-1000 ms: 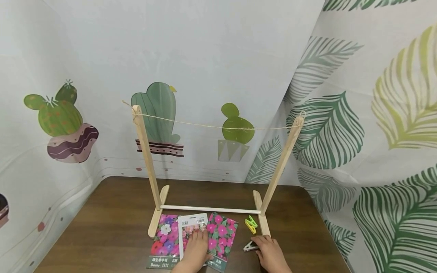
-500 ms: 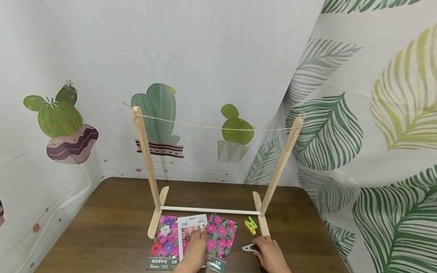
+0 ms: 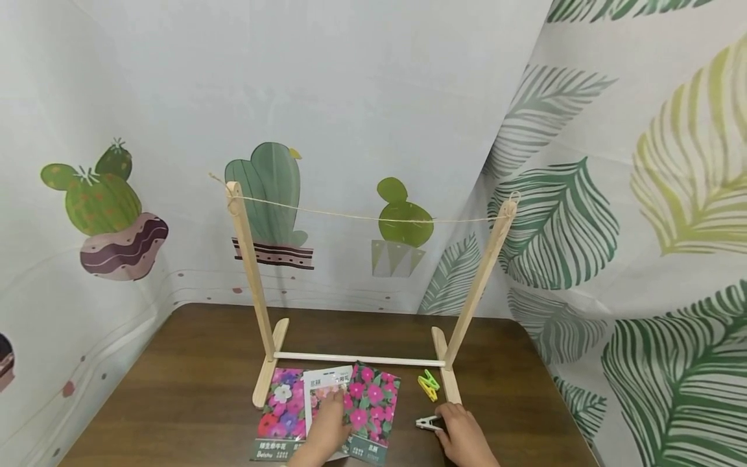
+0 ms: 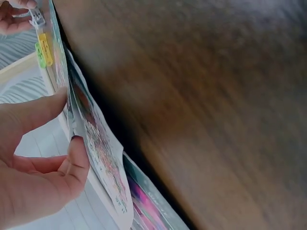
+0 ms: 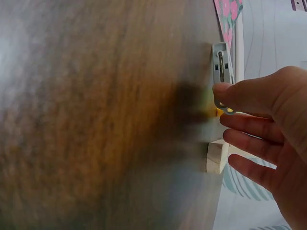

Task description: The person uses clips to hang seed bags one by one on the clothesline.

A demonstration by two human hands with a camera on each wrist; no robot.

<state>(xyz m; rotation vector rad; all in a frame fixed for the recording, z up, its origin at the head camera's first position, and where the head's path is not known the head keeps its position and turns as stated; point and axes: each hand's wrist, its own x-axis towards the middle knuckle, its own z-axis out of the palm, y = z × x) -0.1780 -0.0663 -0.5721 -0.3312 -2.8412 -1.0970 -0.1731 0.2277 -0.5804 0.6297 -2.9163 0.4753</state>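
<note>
In the head view, my left hand (image 3: 327, 425) lies over the middle flower packet (image 3: 329, 375), which has a white border. The left wrist view shows its thumb touching the pink-flower packet (image 3: 372, 405) and a fingertip at the middle packet, with a gap between the tips. The pink-flower packet's left edge overlaps the middle one. On the left lies a purple-and-red flower packet (image 3: 284, 405). My right hand (image 3: 463, 431) pinches a pale grey clothespin (image 5: 221, 60) by its handle end, close to the table. Part of that handle is hidden by the thumb.
Behind the packets stands a wooden frame (image 3: 249, 266) with a string (image 3: 350, 215) tied between its posts and a white rod (image 3: 358, 358) low across it. Yellow (image 3: 426, 389) and green (image 3: 432, 377) clothespins lie on the brown table (image 3: 175, 389) by its right foot.
The pink-flower packet has slid a little left, and my left hand has shifted left with it. My right hand has hardly moved; the clothespin shows a slight shift in its grip.
</note>
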